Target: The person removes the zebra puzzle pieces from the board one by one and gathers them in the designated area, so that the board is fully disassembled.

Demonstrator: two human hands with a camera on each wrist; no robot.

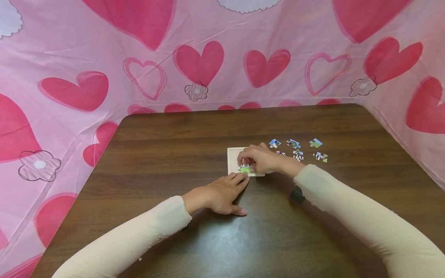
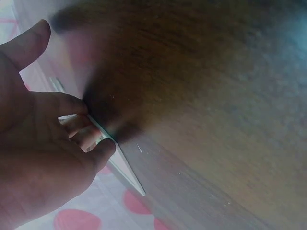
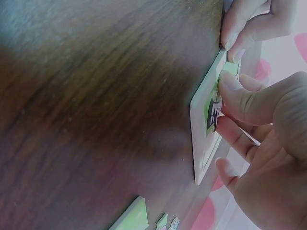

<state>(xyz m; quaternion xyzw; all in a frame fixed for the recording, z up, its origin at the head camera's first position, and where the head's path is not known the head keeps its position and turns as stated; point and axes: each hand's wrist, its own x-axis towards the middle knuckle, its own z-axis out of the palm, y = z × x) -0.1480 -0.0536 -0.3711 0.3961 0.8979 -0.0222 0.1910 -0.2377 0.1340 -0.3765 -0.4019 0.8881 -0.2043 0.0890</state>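
Note:
A small pale wooden puzzle tray (image 1: 232, 162) lies on the table. My right hand (image 1: 263, 159) is over it, its thumb and fingers pinching a green puzzle piece (image 1: 245, 170) with black-and-white print, low inside the near part of the frame. In the right wrist view the thumb lies on the green surface, and the fingers bend in from the far side. My left hand (image 1: 222, 195) rests its fingertips on the tray's near edge, fingers mostly extended and thumb spread out over the wood. In the left wrist view those fingertips touch the tray's rim (image 2: 129, 173).
Several loose puzzle pieces (image 1: 316, 143) in blue, green and white lie right of the tray, some partly behind my right hand. The brown wooden table (image 1: 174, 154) ends at a pink curtain (image 1: 236, 34) with hearts. A dark wrist device (image 1: 297, 194) hangs under the right sleeve.

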